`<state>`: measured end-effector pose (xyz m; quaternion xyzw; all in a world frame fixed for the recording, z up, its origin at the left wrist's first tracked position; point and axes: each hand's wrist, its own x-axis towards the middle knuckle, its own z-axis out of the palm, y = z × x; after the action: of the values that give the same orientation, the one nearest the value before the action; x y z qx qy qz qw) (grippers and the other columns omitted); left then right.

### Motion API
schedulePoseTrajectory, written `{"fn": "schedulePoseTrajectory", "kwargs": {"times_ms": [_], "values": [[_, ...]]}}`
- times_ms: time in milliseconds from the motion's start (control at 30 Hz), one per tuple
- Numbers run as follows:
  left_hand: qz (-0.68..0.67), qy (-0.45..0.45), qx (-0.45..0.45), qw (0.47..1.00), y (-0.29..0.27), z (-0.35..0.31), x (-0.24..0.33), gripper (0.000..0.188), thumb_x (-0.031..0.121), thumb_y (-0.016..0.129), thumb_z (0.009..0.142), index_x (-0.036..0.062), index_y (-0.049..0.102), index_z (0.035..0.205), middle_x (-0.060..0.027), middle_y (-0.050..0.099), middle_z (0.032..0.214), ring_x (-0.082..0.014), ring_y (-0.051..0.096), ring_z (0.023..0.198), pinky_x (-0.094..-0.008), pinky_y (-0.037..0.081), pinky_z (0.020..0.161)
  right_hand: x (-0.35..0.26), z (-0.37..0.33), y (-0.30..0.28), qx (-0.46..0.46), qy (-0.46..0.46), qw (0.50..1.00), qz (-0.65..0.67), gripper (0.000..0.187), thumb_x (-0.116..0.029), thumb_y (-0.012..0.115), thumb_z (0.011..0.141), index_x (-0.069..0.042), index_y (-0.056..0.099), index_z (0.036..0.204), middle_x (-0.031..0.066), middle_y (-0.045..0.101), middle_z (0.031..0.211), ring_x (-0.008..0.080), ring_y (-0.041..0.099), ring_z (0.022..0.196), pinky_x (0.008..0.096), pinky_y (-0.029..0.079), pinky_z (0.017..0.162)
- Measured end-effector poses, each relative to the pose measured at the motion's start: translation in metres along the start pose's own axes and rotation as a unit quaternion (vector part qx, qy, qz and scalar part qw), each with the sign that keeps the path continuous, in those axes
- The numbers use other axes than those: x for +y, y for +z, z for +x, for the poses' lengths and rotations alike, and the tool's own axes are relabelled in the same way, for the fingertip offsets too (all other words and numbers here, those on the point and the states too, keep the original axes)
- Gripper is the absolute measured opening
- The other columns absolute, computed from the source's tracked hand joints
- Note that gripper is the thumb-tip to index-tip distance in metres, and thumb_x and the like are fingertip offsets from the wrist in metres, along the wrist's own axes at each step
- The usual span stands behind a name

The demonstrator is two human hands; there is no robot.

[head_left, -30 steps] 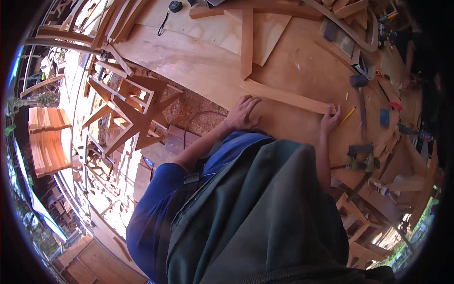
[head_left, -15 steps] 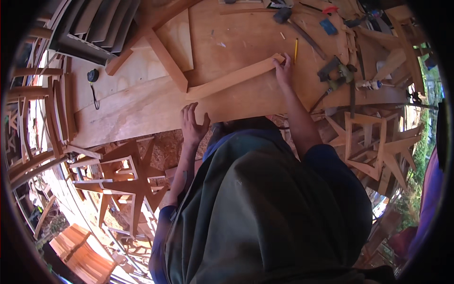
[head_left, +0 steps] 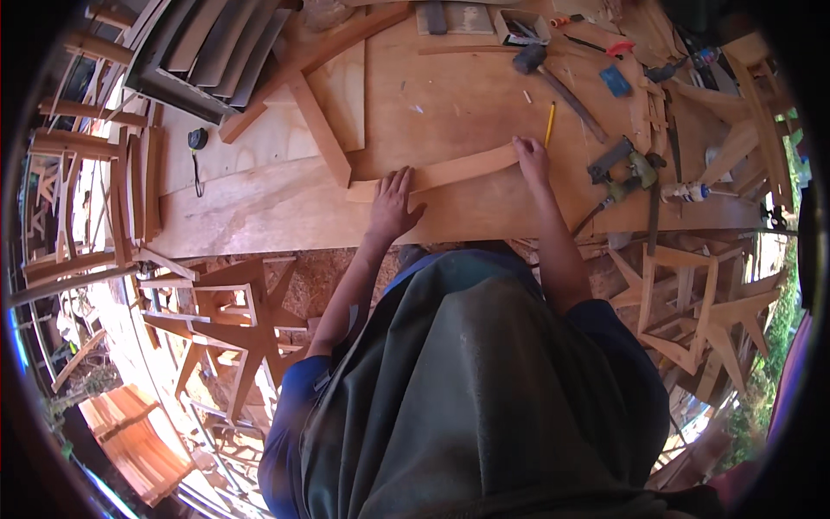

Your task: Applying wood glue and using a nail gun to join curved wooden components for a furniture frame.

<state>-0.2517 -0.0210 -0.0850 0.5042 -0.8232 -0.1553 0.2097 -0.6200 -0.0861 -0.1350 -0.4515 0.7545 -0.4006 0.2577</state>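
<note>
A flat wooden strip [head_left: 462, 171] lies across the near part of the workbench, its left end meeting the end of a second wooden strip [head_left: 322, 130] at an angle. My left hand [head_left: 396, 208] rests on the first strip near that meeting point, fingers stretched flat over it and thumb held apart. At the strip's right end, my right hand [head_left: 532, 162] grips it between thumb and fingers. A yellow pencil [head_left: 550, 124] lies just beyond my right hand. The second strip's far end meets a longer wooden rail [head_left: 328, 54].
On the bench [head_left: 259, 208] are a mallet [head_left: 566, 91], a green power tool [head_left: 635, 173], a tape measure [head_left: 198, 138] and a small box of tools [head_left: 523, 28]. Slatted dark panels [head_left: 207, 52] stand at far left. Star-shaped wooden frames [head_left: 242, 324] sit below the bench's near edge.
My left hand has moved right and forward from above the bench edge onto the strip. The strip's right end has swung slightly nearer, with my right hand on it. The view has shifted.
</note>
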Motion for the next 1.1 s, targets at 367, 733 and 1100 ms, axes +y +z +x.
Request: {"fn": "schedulePoseTrajectory", "kwargs": {"times_ms": [367, 733, 1100], "values": [[0.071, -0.066, 0.008, 0.995, 0.003, -0.019, 0.031, 0.065, 0.009, 0.069, 0.080, 0.0087, 0.050, 0.142, -0.0137, 0.056, 0.109, -0.0330, 0.053, 0.110, -0.0424, 0.042, 0.096, -0.010, -0.018, -0.029, -0.093, -0.009, 0.982, 0.166, 0.028, -0.025, 0.073, 0.096, 0.001, 0.067, 0.104, 0.0043, 0.069, 0.096, 0.0125, 0.064, 0.091, 0.0270, 0.051, 0.084], [0.036, -0.096, -0.056, 0.993, 0.003, -0.027, 0.028, 0.057, 0.021, 0.083, 0.073, 0.0072, 0.062, 0.124, -0.0131, 0.065, 0.119, -0.0344, 0.059, 0.112, -0.0442, 0.047, 0.096, -0.023, -0.024, -0.016, -0.165, -0.009, 0.936, 0.311, 0.036, -0.001, 0.067, 0.093, 0.001, 0.061, 0.128, 0.0074, 0.066, 0.119, 0.0131, 0.063, 0.109, 0.0274, 0.049, 0.097], [0.008, -0.101, -0.062, 0.993, -0.017, -0.022, 0.011, 0.069, 0.036, 0.082, 0.079, 0.0067, 0.056, 0.136, -0.0152, 0.058, 0.136, -0.0378, 0.055, 0.122, -0.0481, 0.044, 0.106, -0.023, -0.021, 0.035, -0.260, 0.005, 0.884, 0.388, 0.056, -0.002, 0.070, 0.093, 0.003, 0.048, 0.144, 0.0080, 0.062, 0.123, 0.0135, 0.061, 0.116, 0.0278, 0.051, 0.098]]}}
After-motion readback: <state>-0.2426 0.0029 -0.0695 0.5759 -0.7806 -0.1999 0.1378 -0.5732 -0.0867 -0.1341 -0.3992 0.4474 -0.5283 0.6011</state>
